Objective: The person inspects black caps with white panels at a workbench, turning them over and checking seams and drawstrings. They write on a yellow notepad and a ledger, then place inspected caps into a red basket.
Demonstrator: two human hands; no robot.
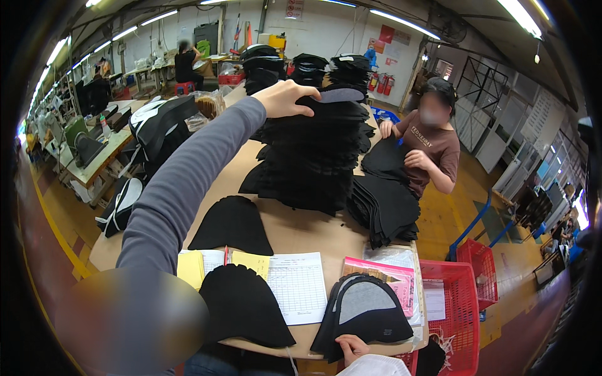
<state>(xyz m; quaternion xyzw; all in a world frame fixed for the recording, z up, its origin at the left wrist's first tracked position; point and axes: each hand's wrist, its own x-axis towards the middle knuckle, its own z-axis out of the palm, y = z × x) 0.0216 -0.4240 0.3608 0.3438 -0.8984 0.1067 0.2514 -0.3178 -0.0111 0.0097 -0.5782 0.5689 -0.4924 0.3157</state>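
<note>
My left hand [291, 100], in a grey-blue sleeve, reaches over a tall stack of black cut panels [307, 163]. Its fingers and thumb close on the edge of the top panel with a grey patch [343, 95]. At the table's near edge, my right hand [353, 346] pinches the lower edge of another black panel with a light grey patch [370, 302]; white cloth covers its wrist. Under that panel lie more black panels. To its left, a black panel with a notched upper edge [243, 307] partly covers a printed sheet [298, 285]. Another black panel [231, 224] lies behind.
Across the table a person in a brown shirt [433, 147] handles black panels [384, 203]. More stacks [262, 66] stand at the back. Red crates [461, 313] sit beside the table's right edge. Sewing machines [84, 141] line the left. A blurred patch hides the lower left.
</note>
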